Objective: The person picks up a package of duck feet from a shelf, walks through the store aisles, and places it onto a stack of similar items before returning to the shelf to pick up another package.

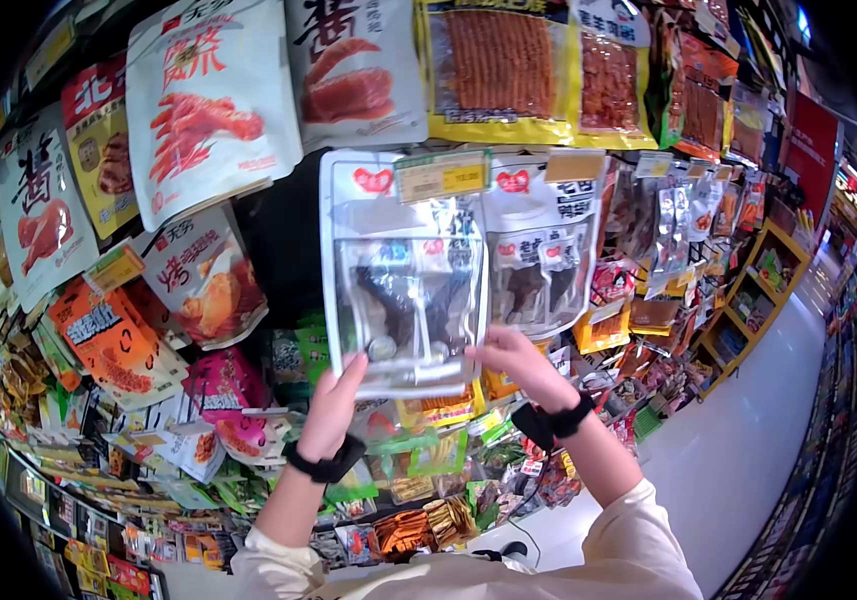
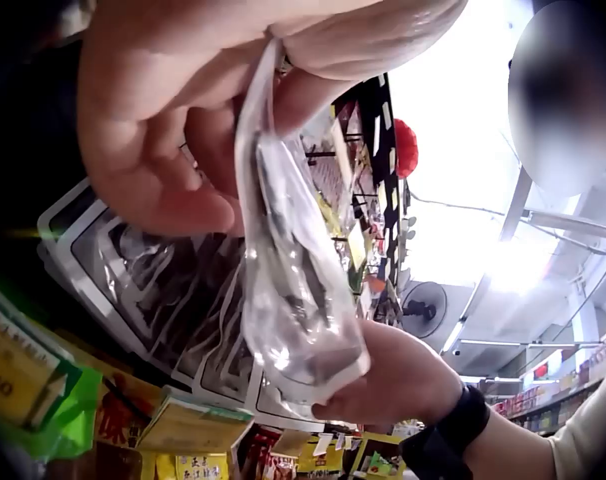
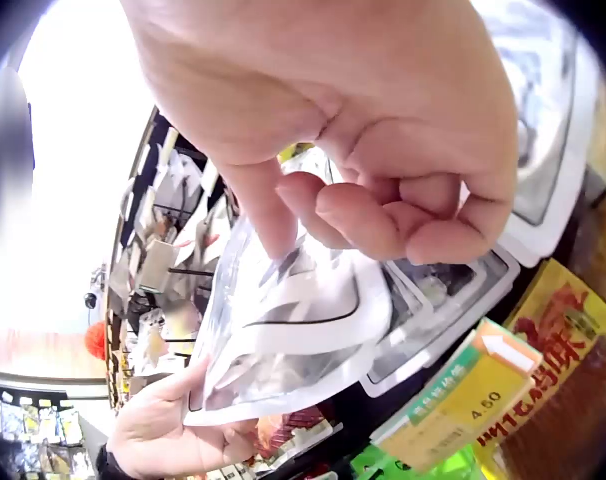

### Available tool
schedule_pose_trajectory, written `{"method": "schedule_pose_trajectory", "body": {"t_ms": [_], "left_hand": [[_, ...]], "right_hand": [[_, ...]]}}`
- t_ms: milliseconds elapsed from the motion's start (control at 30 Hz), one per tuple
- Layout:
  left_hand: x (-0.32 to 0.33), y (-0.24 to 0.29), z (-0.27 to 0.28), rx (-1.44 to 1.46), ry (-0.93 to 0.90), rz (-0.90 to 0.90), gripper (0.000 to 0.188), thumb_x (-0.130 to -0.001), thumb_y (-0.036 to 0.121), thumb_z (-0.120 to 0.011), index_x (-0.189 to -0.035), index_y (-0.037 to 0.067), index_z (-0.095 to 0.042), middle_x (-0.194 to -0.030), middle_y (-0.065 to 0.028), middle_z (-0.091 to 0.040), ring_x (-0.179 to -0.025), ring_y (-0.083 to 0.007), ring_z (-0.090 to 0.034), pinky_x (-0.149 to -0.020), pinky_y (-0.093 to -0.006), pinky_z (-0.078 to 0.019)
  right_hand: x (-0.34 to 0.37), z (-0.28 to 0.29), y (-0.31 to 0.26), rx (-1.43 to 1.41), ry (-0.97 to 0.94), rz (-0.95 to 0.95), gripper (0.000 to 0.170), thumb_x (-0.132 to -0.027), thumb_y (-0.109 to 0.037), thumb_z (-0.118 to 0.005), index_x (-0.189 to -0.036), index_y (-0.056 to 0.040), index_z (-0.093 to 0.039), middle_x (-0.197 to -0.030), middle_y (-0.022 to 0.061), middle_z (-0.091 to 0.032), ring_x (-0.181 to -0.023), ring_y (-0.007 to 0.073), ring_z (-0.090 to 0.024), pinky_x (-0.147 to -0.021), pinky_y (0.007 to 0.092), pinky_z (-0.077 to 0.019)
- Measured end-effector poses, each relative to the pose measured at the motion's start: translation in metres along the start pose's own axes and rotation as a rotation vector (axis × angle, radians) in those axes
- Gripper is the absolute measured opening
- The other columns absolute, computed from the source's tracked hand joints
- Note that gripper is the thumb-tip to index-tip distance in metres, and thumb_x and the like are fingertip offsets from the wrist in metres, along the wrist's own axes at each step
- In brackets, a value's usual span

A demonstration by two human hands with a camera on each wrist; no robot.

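In the head view a white-edged snack packet [image 1: 408,300] with a clear window and dark pieces inside faces the wearer. My left hand [image 1: 336,405] pinches its lower left edge, thumb in front. At the lower right edge, my right hand [image 1: 520,362] pinches it between thumb and fingers. Seen edge-on in the left wrist view, the packet [image 2: 298,270] is slightly bowed, with the left hand [image 2: 173,110] close above. The right wrist view has the right hand's curled fingers [image 3: 383,215] over the packet's near side. Similar packets [image 1: 538,250] hang just to its right.
Hanging snack bags [image 1: 208,110] crowd the shelf above and left. A price tag [image 1: 443,178] overlaps the held packet's top in the head view. Lower racks hold more bags [image 1: 413,530]. On the right are a yellow shelf unit [image 1: 753,300] and the pale aisle floor [image 1: 738,450].
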State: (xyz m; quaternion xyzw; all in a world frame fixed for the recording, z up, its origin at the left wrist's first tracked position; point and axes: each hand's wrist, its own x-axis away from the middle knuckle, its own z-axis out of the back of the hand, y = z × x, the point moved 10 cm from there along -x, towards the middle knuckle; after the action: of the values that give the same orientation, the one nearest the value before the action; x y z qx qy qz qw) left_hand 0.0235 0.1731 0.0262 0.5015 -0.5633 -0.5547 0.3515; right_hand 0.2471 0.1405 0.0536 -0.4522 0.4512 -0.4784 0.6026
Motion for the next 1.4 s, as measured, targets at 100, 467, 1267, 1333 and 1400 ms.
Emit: {"method": "schedule_pose_trajectory", "body": {"t_ms": [100, 467, 1267, 1333, 1400], "left_hand": [[0.037, 0.016, -0.015, -0.012, -0.027, 0.024, 0.028, -0.096, 0.02, -0.05, -0.113, -0.001, -0.057, -0.106, -0.001, -0.059, -0.095, -0.0091, -0.054, -0.086, -0.025, -0.0403], [0.14, -0.038, -0.14, -0.009, -0.21, 0.201, 0.016, -0.091, 0.016, -0.056, -0.091, 0.001, -0.06, -0.083, 0.0048, -0.054, -0.079, -0.0048, -0.047, -0.071, -0.0195, -0.0372], [0.288, -0.168, -0.701, 0.111, -1.201, 0.524, 0.026, -0.096, 0.022, -0.049, -0.108, 0.001, -0.057, -0.094, 0.0032, -0.056, -0.086, -0.0056, -0.047, -0.077, -0.0231, -0.0395], [0.288, -0.185, -0.726, 0.089, -1.241, 0.555, 0.026, -0.096, 0.022, -0.049, -0.108, 0.001, -0.057, -0.094, 0.0032, -0.056, -0.086, -0.0053, -0.047, -0.077, -0.0228, -0.0395], [0.29, -0.2, -0.757, 0.113, -1.277, 0.631, 0.026, -0.096, 0.023, -0.049, -0.106, 0.001, -0.058, -0.095, 0.0033, -0.056, -0.087, -0.0048, -0.048, -0.078, -0.0224, -0.0395]], "right_hand": [[0.038, 0.003, -0.014, -0.172, -0.023, 0.071, 0.024, -0.088, -0.018, -0.062, -0.101, 0.0024, -0.06, -0.083, -0.0027, -0.06, -0.073, 0.0037, -0.05, -0.066, 0.0207, -0.0415], [0.234, 0.085, -0.025, 0.263, -0.053, 0.061, 0.025, -0.092, -0.026, -0.056, -0.094, -0.0014, -0.058, -0.064, 0.0089, -0.056, -0.057, 0.0198, -0.053, -0.054, 0.032, -0.0417], [0.697, 0.331, 0.09, 0.223, 1.232, -0.344, 0.045, -0.078, -0.028, -0.071, -0.108, 0.0023, -0.058, -0.092, 0.0167, -0.064, -0.085, 0.0274, -0.062, -0.077, 0.0334, -0.047], [0.712, 0.347, 0.104, 0.17, 1.296, -0.405, 0.049, -0.074, -0.029, -0.075, -0.107, 0.0032, -0.058, -0.092, 0.0157, -0.066, -0.084, 0.0229, -0.063, -0.077, 0.0328, -0.0474], [0.719, 0.369, 0.106, 0.169, 1.341, -0.381, 0.049, -0.073, -0.028, -0.076, -0.107, 0.0031, -0.059, -0.091, 0.0142, -0.066, -0.082, 0.02, -0.063, -0.076, 0.032, -0.0477]]}}
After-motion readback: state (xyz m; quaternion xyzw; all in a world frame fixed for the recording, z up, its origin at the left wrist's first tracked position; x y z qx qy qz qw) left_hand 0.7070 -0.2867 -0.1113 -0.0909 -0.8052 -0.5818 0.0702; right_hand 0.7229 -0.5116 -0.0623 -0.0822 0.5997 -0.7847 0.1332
